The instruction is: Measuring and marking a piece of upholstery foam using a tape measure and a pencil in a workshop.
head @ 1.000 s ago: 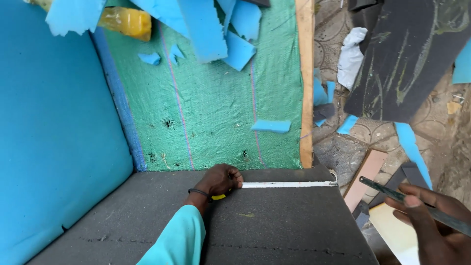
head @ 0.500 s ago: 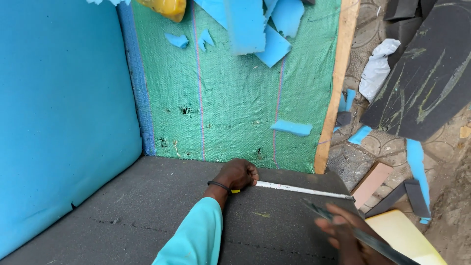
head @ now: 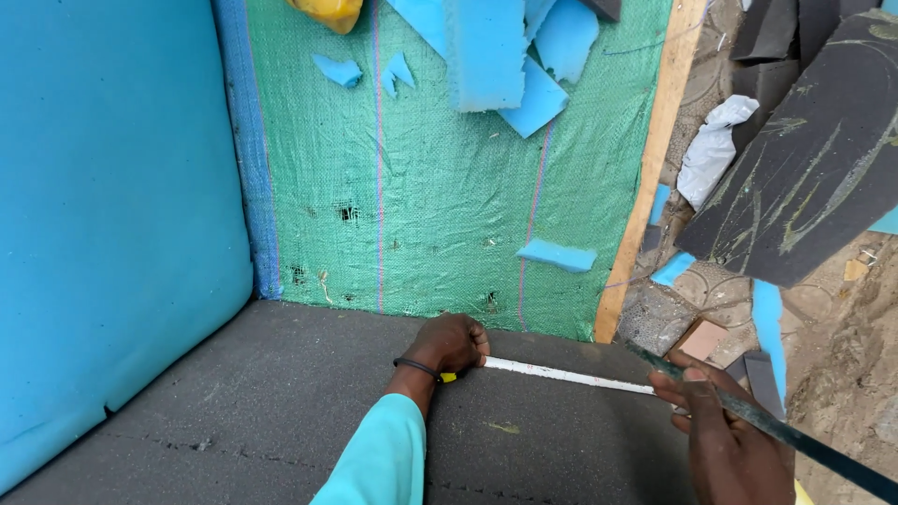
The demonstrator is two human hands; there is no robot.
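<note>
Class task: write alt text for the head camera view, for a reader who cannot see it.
A left hand pins a white tape measure on a dark grey foam sheet, while the right hand holds a long thin blade at its far end. Blue foam offcuts lie on green woven sheeting beyond.

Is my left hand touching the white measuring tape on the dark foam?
Touching. The head view shows the left hand pressed down on the near end of the white measuring tape, which runs out from under its fingers across the dark foam sheet.
</note>
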